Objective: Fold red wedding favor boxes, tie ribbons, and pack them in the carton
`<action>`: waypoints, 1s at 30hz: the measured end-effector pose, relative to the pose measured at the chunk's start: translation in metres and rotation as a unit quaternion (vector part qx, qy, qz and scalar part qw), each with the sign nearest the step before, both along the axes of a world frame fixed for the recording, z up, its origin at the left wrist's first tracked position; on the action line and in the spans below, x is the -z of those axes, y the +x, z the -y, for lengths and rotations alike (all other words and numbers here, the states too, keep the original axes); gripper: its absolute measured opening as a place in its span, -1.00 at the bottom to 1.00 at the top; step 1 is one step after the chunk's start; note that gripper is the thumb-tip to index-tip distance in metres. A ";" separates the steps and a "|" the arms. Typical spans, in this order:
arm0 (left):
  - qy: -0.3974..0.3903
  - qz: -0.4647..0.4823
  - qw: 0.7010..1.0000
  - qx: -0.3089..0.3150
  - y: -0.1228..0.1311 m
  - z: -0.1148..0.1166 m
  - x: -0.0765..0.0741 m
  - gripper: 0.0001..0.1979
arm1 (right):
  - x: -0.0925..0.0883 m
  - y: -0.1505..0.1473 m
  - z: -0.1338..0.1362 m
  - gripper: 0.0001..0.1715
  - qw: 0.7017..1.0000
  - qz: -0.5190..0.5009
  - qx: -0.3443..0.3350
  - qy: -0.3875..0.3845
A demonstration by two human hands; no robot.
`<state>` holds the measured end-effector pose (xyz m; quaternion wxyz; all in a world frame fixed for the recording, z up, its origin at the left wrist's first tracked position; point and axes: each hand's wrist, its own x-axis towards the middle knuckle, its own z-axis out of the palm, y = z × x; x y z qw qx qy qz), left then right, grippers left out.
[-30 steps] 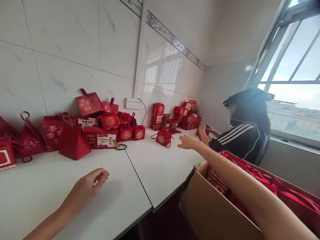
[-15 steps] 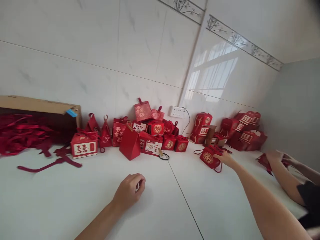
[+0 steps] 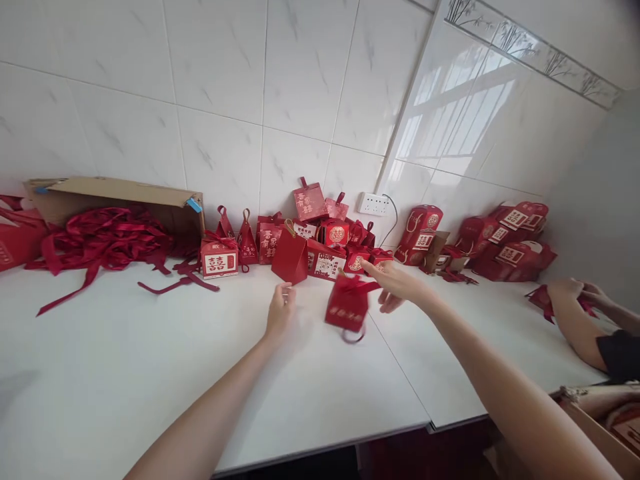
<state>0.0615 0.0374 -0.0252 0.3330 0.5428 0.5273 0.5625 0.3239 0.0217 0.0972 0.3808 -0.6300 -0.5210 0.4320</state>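
Note:
A small red gift box [image 3: 345,308], blurred by motion, hangs tilted over the table from the ribbon at its top. My right hand [image 3: 397,285] grips that ribbon from the right side; a loop of cord dangles under the box. My left hand [image 3: 281,312] is loosely curled with nothing visible in it, just in front of a plain red triangular box [image 3: 291,257] with a gold loop. Whether it touches that box I cannot tell.
Several red boxes line the wall, including a double-happiness box [image 3: 219,260]. Red ribbons [image 3: 110,240] spill from a cardboard box [image 3: 120,189] at left. A socket strip [image 3: 374,204] is on the wall. At right, another person's hands [image 3: 575,292] handle red material near more stacked boxes [image 3: 515,257].
My right hand has carried the red gift box leftward from the right part of the table to the middle. My left hand has moved forward toward the triangular box. The view has shifted.

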 end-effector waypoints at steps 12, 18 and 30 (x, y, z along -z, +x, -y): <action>0.056 0.089 0.994 0.026 -0.051 0.014 -0.010 -0.66 | 0.046 -0.069 -0.007 0.06 0.949 0.141 -0.278 0.055; 0.019 0.090 0.996 0.010 -0.048 0.002 -0.006 -0.66 | 0.075 -0.105 -0.017 0.39 0.915 0.039 -0.388 0.103; 0.008 0.090 0.990 0.108 -0.047 0.010 -0.024 -0.47 | 0.111 -0.111 -0.002 0.16 0.906 0.049 -0.247 0.340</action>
